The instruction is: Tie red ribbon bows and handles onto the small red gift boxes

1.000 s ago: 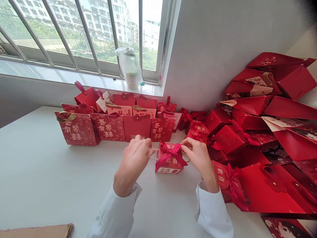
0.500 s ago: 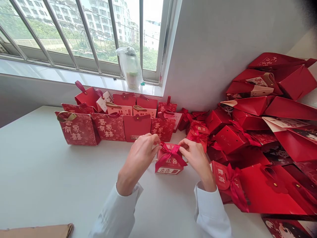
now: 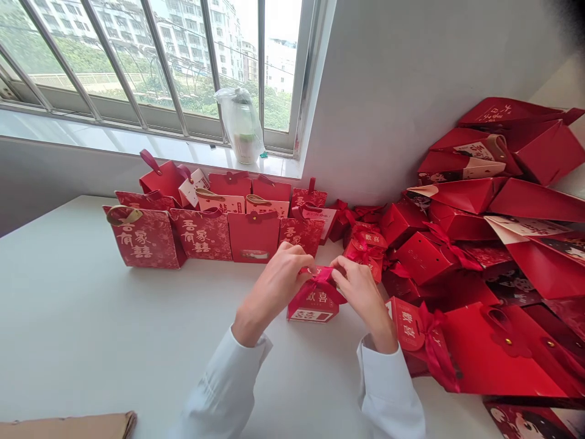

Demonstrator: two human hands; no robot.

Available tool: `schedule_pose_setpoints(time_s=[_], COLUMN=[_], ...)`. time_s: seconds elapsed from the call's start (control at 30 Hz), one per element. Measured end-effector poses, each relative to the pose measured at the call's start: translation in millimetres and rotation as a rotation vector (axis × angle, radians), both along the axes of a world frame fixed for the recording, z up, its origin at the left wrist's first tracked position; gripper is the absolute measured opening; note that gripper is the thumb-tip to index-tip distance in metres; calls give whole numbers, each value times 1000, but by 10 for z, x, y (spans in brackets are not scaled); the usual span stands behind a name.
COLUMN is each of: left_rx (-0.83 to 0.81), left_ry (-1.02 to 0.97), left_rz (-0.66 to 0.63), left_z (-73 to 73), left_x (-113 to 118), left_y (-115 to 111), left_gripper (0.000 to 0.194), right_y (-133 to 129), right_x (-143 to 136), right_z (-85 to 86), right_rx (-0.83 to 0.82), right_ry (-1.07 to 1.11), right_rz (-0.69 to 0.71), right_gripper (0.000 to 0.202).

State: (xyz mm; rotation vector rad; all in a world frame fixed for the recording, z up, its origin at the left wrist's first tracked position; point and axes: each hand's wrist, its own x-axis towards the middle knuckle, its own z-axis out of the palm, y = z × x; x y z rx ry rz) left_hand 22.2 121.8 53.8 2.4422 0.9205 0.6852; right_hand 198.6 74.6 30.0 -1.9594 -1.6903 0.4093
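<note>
A small red gift box (image 3: 315, 307) with pale lettering stands upright on the white table, in front of me. A dark pink ribbon bow (image 3: 323, 277) sits on its top. My left hand (image 3: 284, 281) is closed at the bow's left side, its thumb and fingers pinched on the ribbon and hiding part of it. At the right side, my right hand (image 3: 359, 286) pinches the ribbon between thumb and fingers. Behind the box stand rows of red gift bags (image 3: 253, 236).
Many red boxes and bags are piled on the right (image 3: 420, 256), one ribboned box (image 3: 409, 326) close to my right wrist. A plastic-wrapped cup (image 3: 244, 131) stands on the windowsill (image 3: 281, 166). Brown material (image 3: 68, 427) lies at the lower left of the white table (image 3: 137, 341).
My left hand has moved right, over the bow's left part, and now covers more of it. My right hand and the box have barely moved.
</note>
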Motion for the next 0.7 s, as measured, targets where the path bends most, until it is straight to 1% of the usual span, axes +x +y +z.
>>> schedule_pose_setpoints(time_s=[0.17,0.33,0.7], left_rx=[32,36,24], left_ry=[22,36,24], left_rz=[-122,-169,-177], left_z=[-80,-85,-108], left_x=[66,78,87], left_y=[-1,2,-1], left_gripper=[26,26,29], right_y=[-4,-4,-16], right_x=[6,4,-20], right_z=[4,7,25], right_rx=[2,-2,-8], right_ry=[11,25,56], right_rz=[15,1,-12], right_gripper=[14,12,12])
